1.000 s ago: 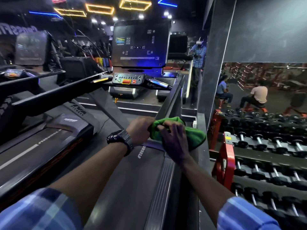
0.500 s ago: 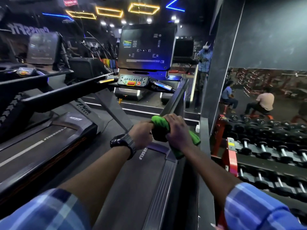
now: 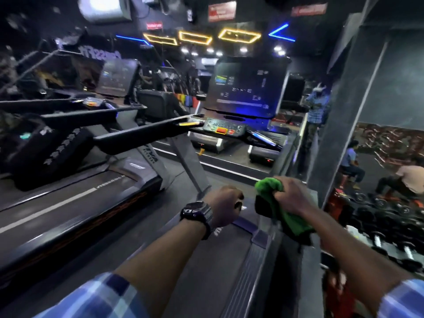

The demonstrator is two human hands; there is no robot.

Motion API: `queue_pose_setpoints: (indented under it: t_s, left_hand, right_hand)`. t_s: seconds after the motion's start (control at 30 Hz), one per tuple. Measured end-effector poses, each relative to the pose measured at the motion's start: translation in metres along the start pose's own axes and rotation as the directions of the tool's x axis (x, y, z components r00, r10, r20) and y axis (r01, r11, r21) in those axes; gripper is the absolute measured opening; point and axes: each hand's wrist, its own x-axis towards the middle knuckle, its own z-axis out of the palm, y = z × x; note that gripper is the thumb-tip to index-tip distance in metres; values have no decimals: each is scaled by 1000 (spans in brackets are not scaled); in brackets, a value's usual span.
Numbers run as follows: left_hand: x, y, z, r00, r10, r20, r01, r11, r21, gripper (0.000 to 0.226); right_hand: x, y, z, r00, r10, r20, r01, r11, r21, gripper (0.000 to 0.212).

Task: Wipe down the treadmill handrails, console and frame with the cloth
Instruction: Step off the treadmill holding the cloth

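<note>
My right hand [image 3: 292, 197] grips a bunched green cloth [image 3: 297, 223] over the near end of the treadmill's dark right handrail [image 3: 262, 206]. My left hand [image 3: 223, 204], with a watch on its wrist, is curled in a loose fist just left of the cloth, apart from it and holding nothing. Ahead stands the console with its large screen [image 3: 247, 88] and its button panel [image 3: 223, 129]. The left handrail [image 3: 142, 134] runs back toward me from the console. The treadmill belt [image 3: 197, 271] lies below my forearms.
A second treadmill [image 3: 68, 203] stands close on the left with a dark bag on its deck. A grey pillar [image 3: 339, 134] and a dumbbell rack [image 3: 390, 226] crowd the right side. Beyond the rack, people sit on benches.
My left hand has let go of the cloth and drawn a little to the left. My right hand keeps the cloth bunched on the right handrail. The view has tilted upward.
</note>
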Motion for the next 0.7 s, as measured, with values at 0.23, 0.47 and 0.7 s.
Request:
queue_pose_setpoints:
  t_s: [0.23, 0.47, 0.7]
  left_hand:
    - [-71, -105, -118, 956, -165, -241, 207, 965, 162, 27]
    - [-155, -169, -240, 861, -271, -431, 408, 873, 268, 31]
    - [-278, -215, -342, 706, -397, -587, 643, 706, 297, 35]
  right_hand:
    - [64, -81, -15, 995, 98, 22, -85, 944, -320, 37]
    - [95, -302, -9, 970, -188, -152, 178, 981, -78, 32]
    - [63, -521, 1, 836, -503, -221, 541, 823, 174, 27]
